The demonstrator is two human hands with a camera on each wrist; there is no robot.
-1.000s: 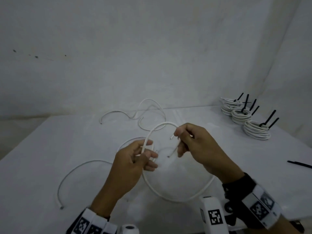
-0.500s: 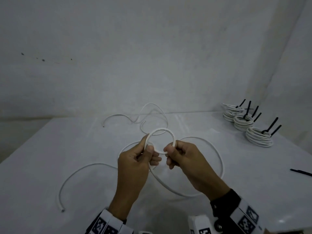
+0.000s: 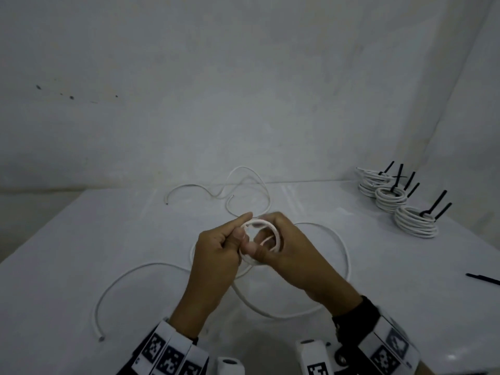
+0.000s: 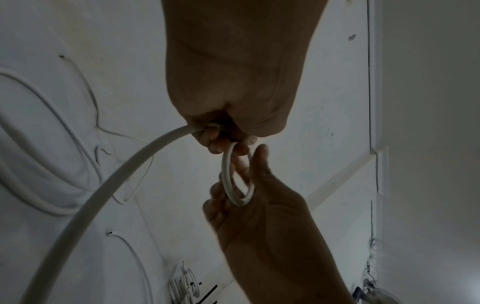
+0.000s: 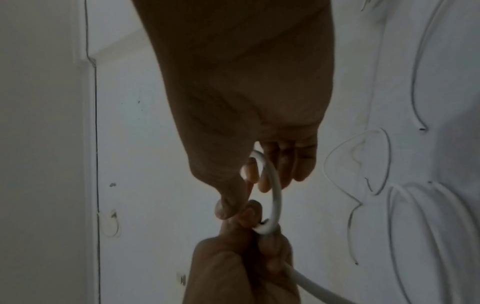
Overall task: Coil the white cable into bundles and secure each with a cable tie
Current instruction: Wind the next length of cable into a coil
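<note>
Both hands meet above the middle of the table, holding a small coil [image 3: 275, 231] wound from the white cable. My left hand [image 3: 243, 226] pinches the coil's near left side between thumb and fingers. My right hand [image 3: 263, 239] grips its right side, with the fingers curled round the ring. From the coil, the rest of the white cable [image 3: 344, 253] sweeps in a wide loop across the table to a free end at the front left [image 3: 100, 339]. The left wrist view shows the coil [image 4: 225, 174] between both hands. In the right wrist view the coil [image 5: 277, 191] stands edge-on.
Three finished white bundles [image 3: 415, 222] with black ties sticking up stand at the back right. A loose black cable tie [image 3: 484, 279] lies at the right edge. Another loose white cable [image 3: 216, 192] lies at the back of the white table [image 3: 81, 253], near the wall.
The hands have come together. A wide loop held between them has been drawn down into a small tight coil, and the trailing cable has slid in towards the hands.
</note>
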